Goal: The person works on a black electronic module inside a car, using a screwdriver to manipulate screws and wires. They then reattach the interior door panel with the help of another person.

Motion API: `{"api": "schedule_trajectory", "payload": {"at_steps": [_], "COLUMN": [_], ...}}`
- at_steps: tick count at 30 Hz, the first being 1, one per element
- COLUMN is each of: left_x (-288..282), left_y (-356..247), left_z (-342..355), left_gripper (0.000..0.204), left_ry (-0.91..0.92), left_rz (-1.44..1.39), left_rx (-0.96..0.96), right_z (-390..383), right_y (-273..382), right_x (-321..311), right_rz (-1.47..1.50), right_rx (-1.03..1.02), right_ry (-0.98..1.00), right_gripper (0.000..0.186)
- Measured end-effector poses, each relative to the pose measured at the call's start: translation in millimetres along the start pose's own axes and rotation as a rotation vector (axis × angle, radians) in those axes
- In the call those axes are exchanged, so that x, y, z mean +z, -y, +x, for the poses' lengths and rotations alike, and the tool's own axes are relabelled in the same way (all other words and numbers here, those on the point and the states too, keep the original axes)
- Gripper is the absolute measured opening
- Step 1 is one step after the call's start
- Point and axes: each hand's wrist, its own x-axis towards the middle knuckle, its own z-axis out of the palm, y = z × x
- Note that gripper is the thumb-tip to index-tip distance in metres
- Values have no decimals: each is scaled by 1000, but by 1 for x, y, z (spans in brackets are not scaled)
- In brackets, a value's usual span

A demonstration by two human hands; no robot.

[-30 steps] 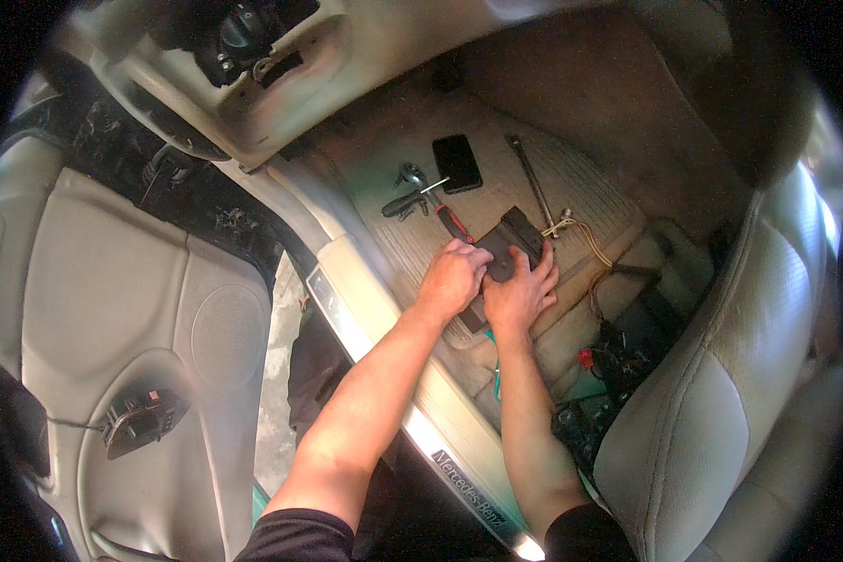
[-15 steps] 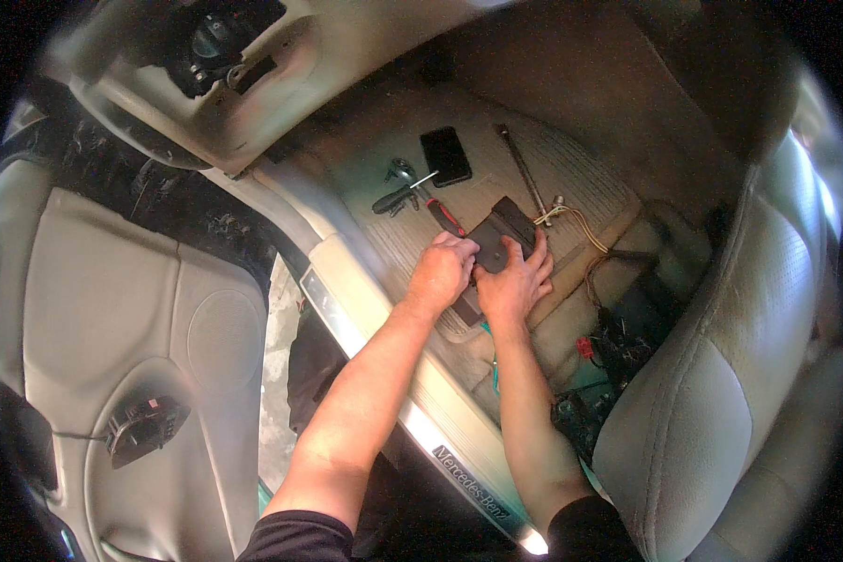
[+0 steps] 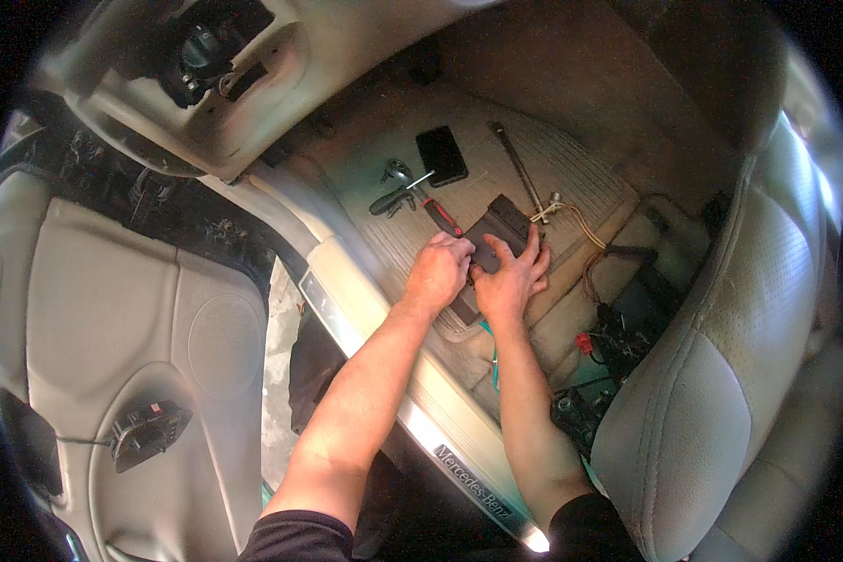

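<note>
A dark rectangular box (image 3: 494, 228), like an electronic module, lies on the floor mat of a car. My left hand (image 3: 437, 273) is at its left side, fingers curled against the edge; the fingertips are partly hidden. Spread over the box's right part, my right hand (image 3: 508, 286) holds it with the thumb on top and the fingers along the right side. Just beyond the left hand lies a ratchet with a red and black handle (image 3: 442, 217). A screwdriver with a black handle (image 3: 390, 200) crosses it.
A black phone-like slab (image 3: 442, 156) and a long metal bar (image 3: 517, 167) lie farther on the mat. Pale wires (image 3: 583, 228) run right toward dark connectors (image 3: 625, 345). The door sill (image 3: 370, 323) crosses under my forearms, between the open door (image 3: 103, 281) and the seat (image 3: 688, 412).
My right hand's fingers have shifted slightly on the box, its index finger stretching farther up the right side. The left hand stays at the edge. The view has shifted a little.
</note>
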Motion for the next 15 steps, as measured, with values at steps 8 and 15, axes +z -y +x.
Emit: {"api": "schedule_trajectory", "payload": {"at_steps": [8, 15], "left_x": [-10, 1], "left_y": [-2, -4], "left_z": [-1, -6], "left_gripper": [16, 15], "left_ry": [48, -10], "left_rz": [-79, -74], "left_rx": [-154, -137], "right_z": [0, 2], "right_y": [-2, -9], "right_x": [2, 2], "right_rz": [-92, -36], "right_rx": [-217, -222], "right_ry": [58, 54], "right_gripper": [31, 12]}}
